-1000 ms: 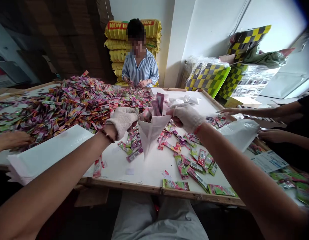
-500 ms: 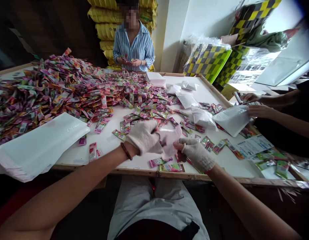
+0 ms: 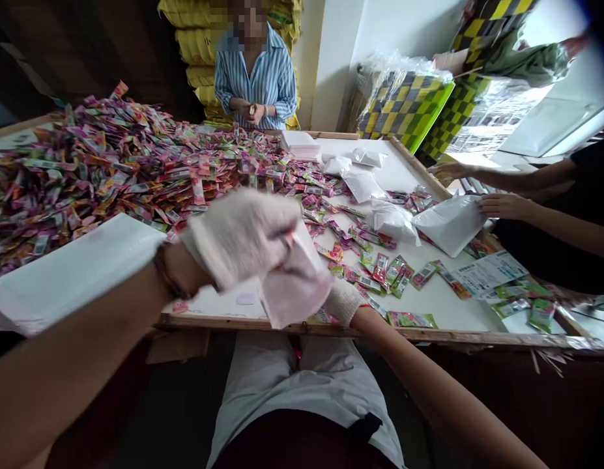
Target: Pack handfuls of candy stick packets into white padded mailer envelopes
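In the head view, the left hand (image 3: pixel 245 238) wears a glove, and its fingers look closed on the top of a pale bag (image 3: pixel 296 286). The bag tilts in front of the near edge of the surface (image 3: pixel 470 311). The gloved right hand (image 3: pixel 344 301) is at the bag's right side, but its fingers are hidden, so I can't tell if they pinch it. I think a firm pinch up top and a gentle hand at the side would keep the bag neat.

On the surface, a big heap of bright packets (image 3: pixel 130 156) sits behind a white stack (image 3: pixel 96 254). Puffy white bags (image 3: pixel 393 220) lie to the right.

Across the way, a person in a striped shirt (image 3: pixel 257 75) is in front of yellow sacks (image 3: pixel 197 49). Checked boxes (image 3: pixel 404 107) are by the wall.
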The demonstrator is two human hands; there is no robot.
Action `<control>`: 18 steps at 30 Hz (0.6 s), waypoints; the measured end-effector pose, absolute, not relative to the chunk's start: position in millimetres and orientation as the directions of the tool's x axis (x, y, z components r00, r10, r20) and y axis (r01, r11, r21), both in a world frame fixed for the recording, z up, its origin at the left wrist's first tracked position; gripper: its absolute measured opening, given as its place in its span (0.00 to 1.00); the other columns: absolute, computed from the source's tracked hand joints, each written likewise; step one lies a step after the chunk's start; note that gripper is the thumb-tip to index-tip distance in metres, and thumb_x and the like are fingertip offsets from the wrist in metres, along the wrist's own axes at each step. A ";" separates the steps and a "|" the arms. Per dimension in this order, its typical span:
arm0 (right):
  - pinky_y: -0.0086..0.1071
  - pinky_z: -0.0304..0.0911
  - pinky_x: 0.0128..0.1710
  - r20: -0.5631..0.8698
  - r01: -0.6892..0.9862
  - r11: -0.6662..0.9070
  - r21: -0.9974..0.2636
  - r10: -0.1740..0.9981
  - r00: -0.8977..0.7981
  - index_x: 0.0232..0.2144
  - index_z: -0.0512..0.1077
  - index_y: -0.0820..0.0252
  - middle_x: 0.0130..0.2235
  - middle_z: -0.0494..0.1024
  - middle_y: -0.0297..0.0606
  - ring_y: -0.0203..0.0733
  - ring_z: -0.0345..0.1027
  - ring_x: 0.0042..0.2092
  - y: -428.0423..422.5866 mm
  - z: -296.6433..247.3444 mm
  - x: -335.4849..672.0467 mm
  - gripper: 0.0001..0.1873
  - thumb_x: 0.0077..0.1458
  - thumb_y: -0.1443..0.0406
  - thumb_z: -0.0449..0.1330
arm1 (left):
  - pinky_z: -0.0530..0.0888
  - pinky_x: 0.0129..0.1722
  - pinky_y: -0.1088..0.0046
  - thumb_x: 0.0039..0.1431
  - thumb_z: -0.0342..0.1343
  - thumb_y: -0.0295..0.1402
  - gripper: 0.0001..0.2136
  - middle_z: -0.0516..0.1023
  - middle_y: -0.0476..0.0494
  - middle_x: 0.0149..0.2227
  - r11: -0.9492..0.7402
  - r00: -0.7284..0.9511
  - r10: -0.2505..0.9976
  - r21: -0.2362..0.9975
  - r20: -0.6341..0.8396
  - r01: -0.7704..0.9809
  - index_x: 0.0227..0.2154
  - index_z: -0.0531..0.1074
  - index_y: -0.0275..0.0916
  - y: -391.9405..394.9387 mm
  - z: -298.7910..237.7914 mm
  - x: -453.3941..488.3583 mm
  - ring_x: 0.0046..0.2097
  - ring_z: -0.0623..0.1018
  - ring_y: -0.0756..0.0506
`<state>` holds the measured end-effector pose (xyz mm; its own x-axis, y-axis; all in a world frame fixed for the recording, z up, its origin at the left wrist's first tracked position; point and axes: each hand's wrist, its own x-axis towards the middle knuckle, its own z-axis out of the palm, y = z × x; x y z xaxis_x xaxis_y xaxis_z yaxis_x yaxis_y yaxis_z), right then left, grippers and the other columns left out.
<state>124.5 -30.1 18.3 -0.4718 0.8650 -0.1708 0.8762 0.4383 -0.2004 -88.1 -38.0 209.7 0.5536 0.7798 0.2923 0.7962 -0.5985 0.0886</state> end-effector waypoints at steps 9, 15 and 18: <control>0.27 0.58 0.24 -0.221 0.619 -0.065 -0.783 0.959 -0.179 0.26 0.62 0.56 0.23 0.67 0.30 0.35 0.61 0.25 -130.9 85.7 206.2 0.11 0.58 0.58 0.54 | 0.67 0.29 0.73 0.52 0.57 0.49 0.17 0.73 0.48 0.29 -0.024 -0.033 0.994 0.494 0.105 0.869 0.34 0.67 0.39 -156.3 64.1 -100.3 0.28 0.71 0.48; 0.30 0.62 0.36 -0.094 0.591 0.413 -0.693 0.761 -0.642 0.25 0.66 0.58 0.36 0.73 0.38 0.39 0.66 0.37 -175.5 42.0 139.4 0.04 0.52 0.68 0.56 | 0.66 0.23 0.75 0.57 0.49 0.50 0.18 0.70 0.51 0.21 0.330 -0.034 0.937 0.847 -0.349 0.417 0.31 0.70 0.38 -177.8 25.6 -99.1 0.22 0.68 0.50; 0.30 0.62 0.39 -0.248 0.658 0.492 -0.570 0.660 -0.709 0.30 0.72 0.58 0.37 0.76 0.38 0.41 0.68 0.40 -152.1 0.6 108.8 0.04 0.50 0.67 0.57 | 0.64 0.20 0.77 0.55 0.51 0.48 0.17 0.70 0.51 0.19 0.421 -0.029 0.905 0.881 -0.425 0.217 0.28 0.69 0.37 -170.9 21.7 -95.7 0.19 0.66 0.51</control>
